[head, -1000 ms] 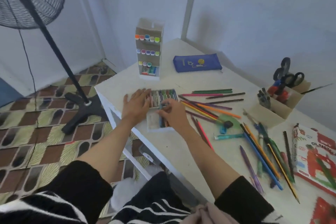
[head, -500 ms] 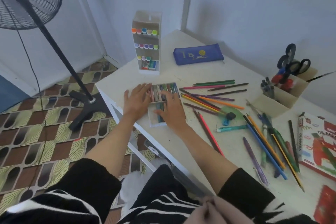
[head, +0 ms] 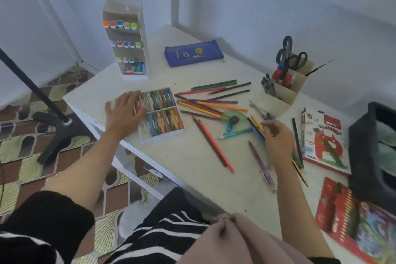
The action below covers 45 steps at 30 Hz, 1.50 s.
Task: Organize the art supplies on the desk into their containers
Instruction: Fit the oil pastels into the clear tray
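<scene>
The crayon tray [head: 162,113] sits near the left edge of the desk [head: 214,195], both rows looking full, so that part seems done. Your left hand [head: 125,110] lies flat on the tray's left end, fingers straight, holding nothing.

Your right hand [head: 277,138] is well apart from it, over the bunch of pencils [head: 255,127] on the right side. Its fingers curl down onto them, but blur hides whether you actually have hold of any.

A second fan of loose pencils [head: 211,104] lies just right of the tray, and two more lie nearer you. You appear to be on the pencil-gathering step.

Next, I'd say close on a few at once, square their ends, and carry them to a container. The red pencil box [head: 340,210] near your right elbow looks likeliest, or the card holder [head: 285,94] with the scissors.
</scene>
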### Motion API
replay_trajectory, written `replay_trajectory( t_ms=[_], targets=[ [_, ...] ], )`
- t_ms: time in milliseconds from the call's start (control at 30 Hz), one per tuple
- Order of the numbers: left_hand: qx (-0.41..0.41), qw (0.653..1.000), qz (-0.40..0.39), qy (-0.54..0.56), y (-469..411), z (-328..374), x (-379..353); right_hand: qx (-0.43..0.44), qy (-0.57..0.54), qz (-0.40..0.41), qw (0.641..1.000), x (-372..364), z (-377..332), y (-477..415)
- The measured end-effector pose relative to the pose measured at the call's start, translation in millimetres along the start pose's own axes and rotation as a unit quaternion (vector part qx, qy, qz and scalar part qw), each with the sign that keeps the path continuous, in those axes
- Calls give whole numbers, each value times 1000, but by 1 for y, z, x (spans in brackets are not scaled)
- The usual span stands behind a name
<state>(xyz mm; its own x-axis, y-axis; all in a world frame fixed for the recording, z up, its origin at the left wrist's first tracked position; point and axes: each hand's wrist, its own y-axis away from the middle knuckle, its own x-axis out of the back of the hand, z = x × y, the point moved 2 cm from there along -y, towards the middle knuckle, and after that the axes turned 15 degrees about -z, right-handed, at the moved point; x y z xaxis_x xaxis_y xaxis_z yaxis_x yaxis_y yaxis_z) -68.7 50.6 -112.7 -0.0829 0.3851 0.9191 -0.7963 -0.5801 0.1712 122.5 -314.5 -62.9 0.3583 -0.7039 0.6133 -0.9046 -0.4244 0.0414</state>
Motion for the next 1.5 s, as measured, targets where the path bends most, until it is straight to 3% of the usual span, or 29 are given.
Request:
replay_trajectory(
  t_ms=[133,233,600,700,867,1033,1500],
  targets=[
    [-2,1000,1,7,-2,1,2,-72,108,72,989,39,34,10],
    [5,1000,0,13,-2,0,2,-118,162,67,977,49,49,13],
    [5,1000,-12,4,-1,-3,1,-216,193,42,956,39,63,16],
    [4,1000,-12,5,-2,-4,1,-210,102,13,972,37,58,19],
    [2,1000,-10,10,-1,-3,1,-169,86,-10,982,29,36,22],
    [1,1000,-13,5,-2,-4,1,-158,-15,-5,987,22,25,24],
    [-2,1000,-4,3,-2,-2,2,-71,-41,33,996,20,21,17]
  ],
)
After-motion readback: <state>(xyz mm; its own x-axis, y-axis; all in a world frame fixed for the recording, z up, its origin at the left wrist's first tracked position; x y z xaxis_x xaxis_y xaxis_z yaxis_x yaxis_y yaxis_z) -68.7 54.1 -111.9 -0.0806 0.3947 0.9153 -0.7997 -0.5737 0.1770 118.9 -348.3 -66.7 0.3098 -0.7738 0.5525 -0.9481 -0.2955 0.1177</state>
